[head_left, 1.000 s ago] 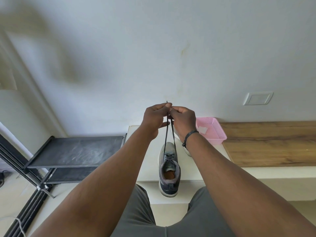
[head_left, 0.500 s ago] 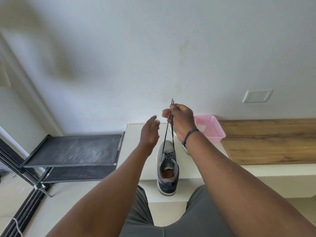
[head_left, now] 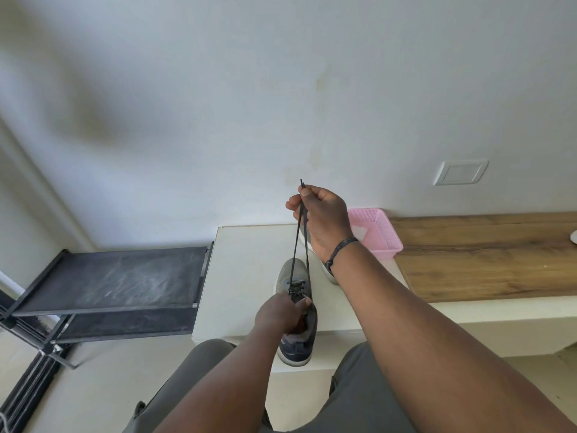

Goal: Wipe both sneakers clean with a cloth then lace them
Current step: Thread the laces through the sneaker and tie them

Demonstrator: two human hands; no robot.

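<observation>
The grey sneaker [head_left: 296, 310] stands on the pale bench [head_left: 246, 276] before you, toe to the wall, its dark lace [head_left: 299, 242] drawn up taut in two strands. Your left hand [head_left: 281, 314] has dropped from the lace ends to grip the shoe at its tongue, while your right hand [head_left: 321, 214] keeps pinching both ends high; you're snugging the eyelets, I judge. The second sneaker [head_left: 327, 273] is mostly hidden behind your right wrist, and the pink basket [head_left: 384, 235] partly too.

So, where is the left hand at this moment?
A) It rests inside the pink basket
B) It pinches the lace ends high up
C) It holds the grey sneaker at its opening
C: the left hand grips the grey sneaker at its opening, while the right hand holds both lace ends up.
</observation>
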